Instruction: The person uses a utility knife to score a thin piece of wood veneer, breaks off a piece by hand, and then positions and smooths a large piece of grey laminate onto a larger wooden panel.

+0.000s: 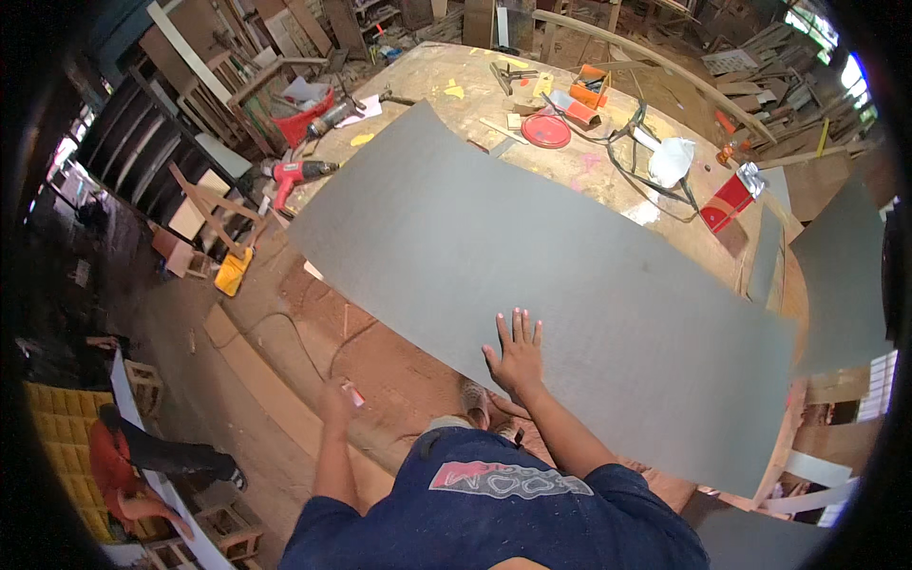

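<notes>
A large grey sheet (532, 256) lies slantwise over the wooden workbench, its near edge overhanging toward my body. Flat on the sheet near that edge rests my right hand (518, 363), fingers spread. My left hand (334, 403) hangs beside the bench, to the left of my body, with its fingers closed. From them pokes a small red-and-white object (353, 392), too small to tell its kind. A red heat gun or drill (302, 175) sits at the bench's left end, just beyond the sheet's corner.
On the workbench (418, 71) are a red round lid (546, 131), a red can (730, 201), black straps (622, 161) and an orange box (591, 90). Another grey sheet (845, 275) stands at right. A long board (275, 375) lies on the floor. At lower left, a person (119, 465) works.
</notes>
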The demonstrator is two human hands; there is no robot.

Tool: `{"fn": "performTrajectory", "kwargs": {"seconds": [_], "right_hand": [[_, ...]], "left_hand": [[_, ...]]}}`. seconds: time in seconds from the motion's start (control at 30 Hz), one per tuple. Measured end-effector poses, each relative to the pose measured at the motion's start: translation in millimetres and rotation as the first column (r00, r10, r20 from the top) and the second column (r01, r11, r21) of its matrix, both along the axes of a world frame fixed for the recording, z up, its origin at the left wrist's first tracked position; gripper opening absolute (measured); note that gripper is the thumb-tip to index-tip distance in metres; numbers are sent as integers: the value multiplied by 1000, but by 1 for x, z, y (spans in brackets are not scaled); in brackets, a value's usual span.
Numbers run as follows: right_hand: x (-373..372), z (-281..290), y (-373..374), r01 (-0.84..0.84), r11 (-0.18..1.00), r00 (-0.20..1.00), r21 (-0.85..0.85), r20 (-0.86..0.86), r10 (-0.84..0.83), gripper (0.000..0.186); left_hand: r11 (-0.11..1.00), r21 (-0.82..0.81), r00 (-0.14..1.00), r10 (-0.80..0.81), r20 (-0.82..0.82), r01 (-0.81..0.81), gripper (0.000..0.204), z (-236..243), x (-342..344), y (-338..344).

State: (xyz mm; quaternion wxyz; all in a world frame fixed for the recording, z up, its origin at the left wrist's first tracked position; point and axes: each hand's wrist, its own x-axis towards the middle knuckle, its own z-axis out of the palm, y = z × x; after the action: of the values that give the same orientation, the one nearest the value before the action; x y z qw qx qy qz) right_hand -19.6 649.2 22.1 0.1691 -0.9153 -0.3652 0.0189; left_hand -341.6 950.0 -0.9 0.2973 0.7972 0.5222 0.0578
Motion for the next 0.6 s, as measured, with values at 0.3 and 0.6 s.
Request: {"fn": "performTrajectory", "kwargs": {"seconds": [0.3,0.6], "right_hand": [[2,1,-2,10,1000,1000,-24,-12,-11,76],[5,9,17,64,991,991,-118,-109,-77,77]], "left_hand": [[503,760,791,-612,-25,413,48,105,225,7],[785,547,956,-210,-205,289,75,76,304,245]]}}
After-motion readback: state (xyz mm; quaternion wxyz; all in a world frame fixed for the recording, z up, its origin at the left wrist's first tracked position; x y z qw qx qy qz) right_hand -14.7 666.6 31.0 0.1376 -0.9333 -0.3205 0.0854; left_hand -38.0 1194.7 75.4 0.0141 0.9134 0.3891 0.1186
